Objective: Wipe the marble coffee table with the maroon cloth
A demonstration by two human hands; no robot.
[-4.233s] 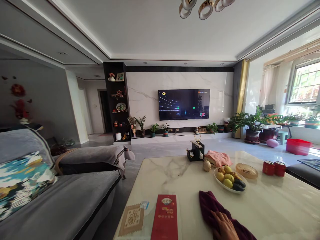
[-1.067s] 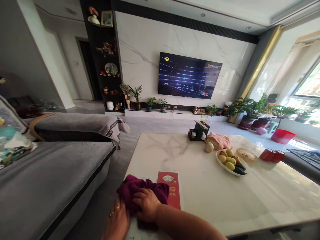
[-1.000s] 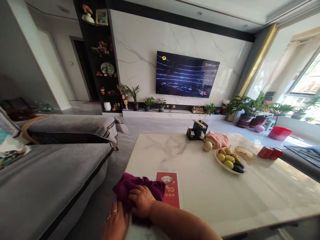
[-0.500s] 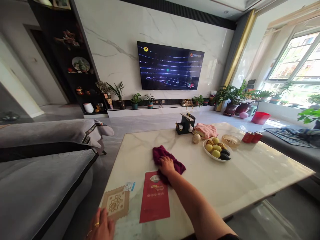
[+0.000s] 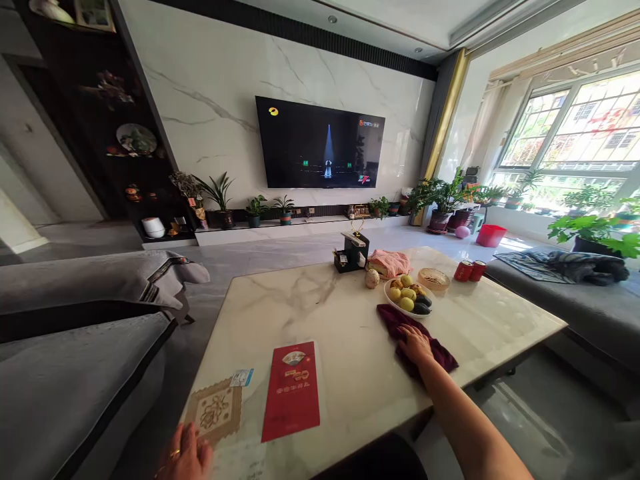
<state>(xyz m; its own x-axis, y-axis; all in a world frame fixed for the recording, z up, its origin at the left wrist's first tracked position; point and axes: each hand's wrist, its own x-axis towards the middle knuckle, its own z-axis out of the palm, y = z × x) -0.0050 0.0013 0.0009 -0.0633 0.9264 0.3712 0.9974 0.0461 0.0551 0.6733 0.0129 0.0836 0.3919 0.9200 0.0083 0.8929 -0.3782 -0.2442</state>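
Note:
Under my right hand (image 5: 416, 343) lies a dark purple-red cloth (image 5: 440, 353), bunched on the marble table near its front edge. My fingers press down on it, and it spreads out beyond them on both sides. My left hand (image 5: 187, 453) rests at the table's near left corner, fingers stretched out, with fingertips by the edge of a tan patterned mat (image 5: 215, 408). A small blue-and-white card (image 5: 242, 378) overlaps the mat's upper corner. Between my hands lies a red printed booklet (image 5: 293, 393). Just beyond the cloth stands a white plate of fruit (image 5: 407, 297).
Toward the table's (image 5: 350, 333) far side stand a black holder (image 5: 351, 253), a pink cloth (image 5: 390, 262), a round patterned object (image 5: 371, 279), a shallow bowl (image 5: 434, 279) and red cans (image 5: 470, 271). Grey sofas (image 5: 75, 360) flank the table; a television (image 5: 320, 147) hangs on the wall.
My right hand has slid the cloth rightward across the table, off the top of the red booklet and to the near side of the fruit plate. The view has shifted right; my left hand stays by the mat.

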